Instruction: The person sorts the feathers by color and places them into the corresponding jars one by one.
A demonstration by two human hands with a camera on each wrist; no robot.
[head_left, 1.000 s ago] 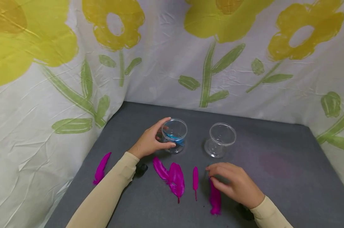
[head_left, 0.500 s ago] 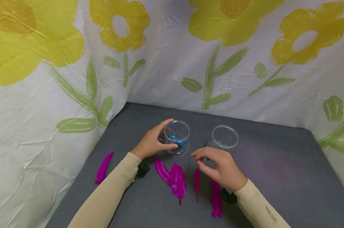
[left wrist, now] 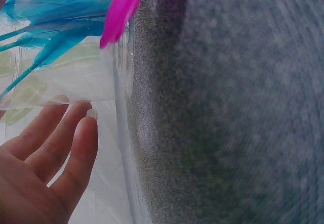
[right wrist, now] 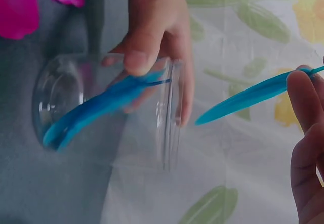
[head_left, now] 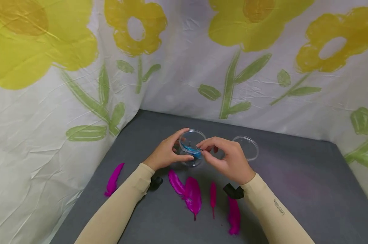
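Note:
My left hand point(head_left: 165, 152) grips a clear plastic cup point(right wrist: 172, 107) from its left side, thumb at the front and fingers round the wall. Several blue feathers point(right wrist: 91, 107) lean inside the cup, their quills toward the rim. My right hand point(head_left: 228, 157) pinches another blue feather point(right wrist: 243, 97) near its quill, between thumb and fingertips. Seen from the right wrist, that feather's tip points at the cup's mouth, just outside the rim. In the head view the right fingertips overlap the cup's right edge.
A second clear cup point(head_left: 257, 149) stands to the right, mostly hidden behind my right hand. Nearer me on the dark grey table point(head_left: 293, 203) lie several magenta feathers point(head_left: 193, 196), one point(head_left: 114, 179) left of my left forearm. A flower-printed cloth point(head_left: 177, 67) hangs behind the table.
My right hand has risen off the front of the table and moved left to the held cup, now covering much of the second cup. My left hand keeps its grip. The head view has shifted slightly.

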